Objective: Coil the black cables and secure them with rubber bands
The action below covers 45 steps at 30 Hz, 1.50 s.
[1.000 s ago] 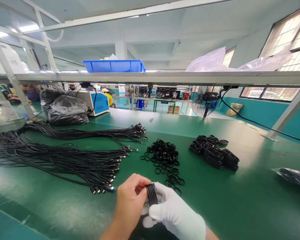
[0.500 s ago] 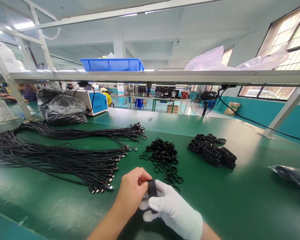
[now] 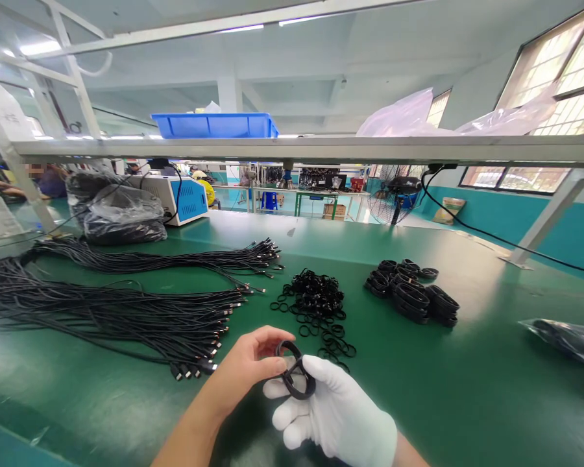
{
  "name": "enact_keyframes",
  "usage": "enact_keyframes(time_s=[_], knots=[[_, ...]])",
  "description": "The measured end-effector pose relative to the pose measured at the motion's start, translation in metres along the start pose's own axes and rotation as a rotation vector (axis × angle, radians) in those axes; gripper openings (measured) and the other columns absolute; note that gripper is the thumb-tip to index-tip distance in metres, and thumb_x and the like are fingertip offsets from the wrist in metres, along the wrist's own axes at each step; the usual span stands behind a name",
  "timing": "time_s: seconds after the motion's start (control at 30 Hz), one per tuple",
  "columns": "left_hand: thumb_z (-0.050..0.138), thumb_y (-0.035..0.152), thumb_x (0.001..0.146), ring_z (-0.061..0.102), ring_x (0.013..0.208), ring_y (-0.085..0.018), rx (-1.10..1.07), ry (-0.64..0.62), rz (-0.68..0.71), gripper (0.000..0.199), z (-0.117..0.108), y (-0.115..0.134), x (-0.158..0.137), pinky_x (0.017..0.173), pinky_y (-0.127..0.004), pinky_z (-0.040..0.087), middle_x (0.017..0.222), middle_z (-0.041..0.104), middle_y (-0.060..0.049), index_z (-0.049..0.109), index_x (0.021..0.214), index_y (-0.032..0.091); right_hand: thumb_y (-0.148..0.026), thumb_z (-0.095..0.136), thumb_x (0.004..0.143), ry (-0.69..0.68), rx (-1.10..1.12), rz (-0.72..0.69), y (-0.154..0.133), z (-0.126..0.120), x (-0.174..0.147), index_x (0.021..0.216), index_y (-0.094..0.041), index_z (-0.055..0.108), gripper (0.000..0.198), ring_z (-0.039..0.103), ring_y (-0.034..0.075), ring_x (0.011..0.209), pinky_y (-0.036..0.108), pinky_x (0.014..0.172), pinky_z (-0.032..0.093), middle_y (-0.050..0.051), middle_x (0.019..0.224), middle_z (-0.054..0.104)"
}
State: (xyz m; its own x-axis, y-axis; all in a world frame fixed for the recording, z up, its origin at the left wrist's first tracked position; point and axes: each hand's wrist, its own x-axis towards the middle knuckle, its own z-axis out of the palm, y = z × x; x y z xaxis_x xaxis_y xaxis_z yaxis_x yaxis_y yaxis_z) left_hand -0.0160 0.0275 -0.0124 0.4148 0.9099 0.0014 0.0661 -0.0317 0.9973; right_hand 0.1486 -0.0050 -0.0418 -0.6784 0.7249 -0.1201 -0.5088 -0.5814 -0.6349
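Observation:
Near the front of the green table, both hands hold one coiled black cable between them. My left hand, bare, pinches the coil's upper left side with thumb and fingers. My right hand, in a white glove, grips its right side, thumb on top and fingers spread beneath. The coil faces me as a loop with a strand across its middle. Just beyond the hands lies a pile of small black rings, some scattered toward me. To the left, loose black cables lie with their plug ends pointing right.
Coiled cables are stacked at the right. Another cable bundle lies behind the first. A plastic bag rests at the right edge. A bagged black bundle and a blue-white machine stand at the back, below a shelf with a blue tray.
The coil has turned from edge-on to showing its open loop. My left thumb and fingers have shifted on it, and my right hand's lower fingers have opened out somewhat.

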Motion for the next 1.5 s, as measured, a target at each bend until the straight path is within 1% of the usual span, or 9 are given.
enact_keyframes(time_s=[0.23, 0.37, 0.57, 0.7, 0.83, 1.03, 1.17, 1.33, 1.5], knots=[[0.064, 0.031, 0.073, 0.059, 0.092, -0.021, 0.032, 0.075, 0.002, 0.031, -0.002, -0.005, 0.001, 0.084, -0.033, 0.044, 0.096, 0.066, -0.006, 0.065, 0.101, 0.018, -0.016, 0.061, 0.061, 0.615, -0.624, -0.196, 0.004, 0.018, 0.006, 0.112, -0.020, 0.045, 0.053, 0.055, 0.012, 0.054, 0.024, 0.045, 0.041, -0.001, 0.077, 0.053], [0.049, 0.040, 0.086, 0.057, 0.079, -0.017, 0.023, 0.193, 0.035, 0.031, -0.006, -0.011, 0.000, 0.078, -0.030, 0.045, 0.088, 0.065, -0.005, 0.065, 0.102, 0.018, -0.025, 0.059, 0.070, 0.496, -0.565, -0.300, 0.002, 0.013, 0.002, 0.108, -0.018, 0.050, 0.039, 0.055, 0.011, 0.058, 0.025, 0.053, 0.043, 0.003, 0.086, 0.057], [0.056, 0.034, 0.080, 0.053, 0.072, -0.015, -0.046, 0.216, 0.026, 0.028, -0.001, -0.009, -0.001, 0.072, -0.027, 0.044, 0.079, 0.063, -0.002, 0.065, 0.102, 0.019, -0.047, 0.059, 0.072, 0.265, -0.284, -0.302, -0.001, 0.005, 0.001, 0.106, -0.014, 0.054, 0.047, 0.056, 0.012, 0.063, 0.026, 0.051, 0.042, 0.009, 0.098, 0.055], [0.057, 0.030, 0.079, 0.052, 0.069, -0.013, -0.057, 0.238, 0.022, 0.026, 0.003, -0.007, -0.002, 0.070, -0.026, 0.043, 0.084, 0.065, -0.001, 0.066, 0.100, 0.020, -0.030, 0.062, 0.068, 0.510, -0.653, -0.304, -0.003, 0.015, 0.001, 0.108, -0.018, 0.056, 0.042, 0.059, 0.018, 0.072, 0.032, 0.063, 0.047, 0.007, 0.092, 0.061], [0.057, 0.031, 0.078, 0.052, 0.069, -0.013, -0.033, 0.261, -0.005, 0.023, 0.002, -0.007, 0.001, 0.068, -0.025, 0.042, 0.086, 0.066, -0.003, 0.067, 0.095, 0.018, -0.024, 0.063, 0.065, 0.749, -1.060, -0.422, 0.001, 0.018, -0.003, 0.117, -0.024, 0.055, 0.053, 0.054, 0.025, 0.105, 0.038, 0.094, 0.040, 0.006, 0.113, 0.060], [0.059, 0.038, 0.073, 0.052, 0.065, -0.015, 0.006, 0.278, -0.030, 0.030, -0.002, -0.013, 0.005, 0.064, -0.025, 0.042, 0.078, 0.065, -0.003, 0.066, 0.093, 0.017, -0.027, 0.056, 0.072, 0.822, -1.000, -0.554, -0.011, 0.012, -0.003, 0.117, -0.023, 0.054, 0.046, 0.060, 0.020, 0.092, 0.032, 0.082, 0.048, 0.004, 0.108, 0.062], [0.061, 0.044, 0.069, 0.052, 0.064, -0.016, 0.046, 0.270, -0.073, 0.033, -0.004, -0.015, 0.008, 0.062, -0.026, 0.043, 0.071, 0.065, -0.002, 0.067, 0.089, 0.018, -0.043, 0.044, 0.084, 1.127, -1.076, -0.459, -0.059, -0.019, -0.001, 0.115, -0.020, 0.056, 0.040, 0.061, 0.017, 0.084, 0.028, 0.071, 0.050, 0.004, 0.096, 0.064], [0.061, 0.046, 0.069, 0.053, 0.065, -0.016, 0.092, 0.203, -0.094, 0.034, -0.001, -0.014, 0.009, 0.065, -0.027, 0.044, 0.075, 0.065, -0.002, 0.067, 0.088, 0.019, -0.038, 0.051, 0.086, 1.508, -1.197, -0.317, -0.119, -0.090, -0.009, 0.117, -0.017, 0.052, 0.037, 0.055, 0.020, 0.100, 0.041, 0.088, 0.044, 0.009, 0.116, 0.055], [0.062, 0.047, 0.067, 0.049, 0.057, -0.013, 0.080, 0.153, -0.104, 0.033, 0.001, -0.029, 0.014, 0.057, -0.025, 0.040, 0.072, 0.063, -0.001, 0.067, 0.083, 0.018, -0.035, 0.052, 0.087, 1.650, -1.388, -0.157, -0.132, -0.137, -0.013, 0.120, -0.018, 0.049, 0.037, 0.050, 0.024, 0.111, 0.048, 0.093, 0.040, 0.009, 0.124, 0.049]])
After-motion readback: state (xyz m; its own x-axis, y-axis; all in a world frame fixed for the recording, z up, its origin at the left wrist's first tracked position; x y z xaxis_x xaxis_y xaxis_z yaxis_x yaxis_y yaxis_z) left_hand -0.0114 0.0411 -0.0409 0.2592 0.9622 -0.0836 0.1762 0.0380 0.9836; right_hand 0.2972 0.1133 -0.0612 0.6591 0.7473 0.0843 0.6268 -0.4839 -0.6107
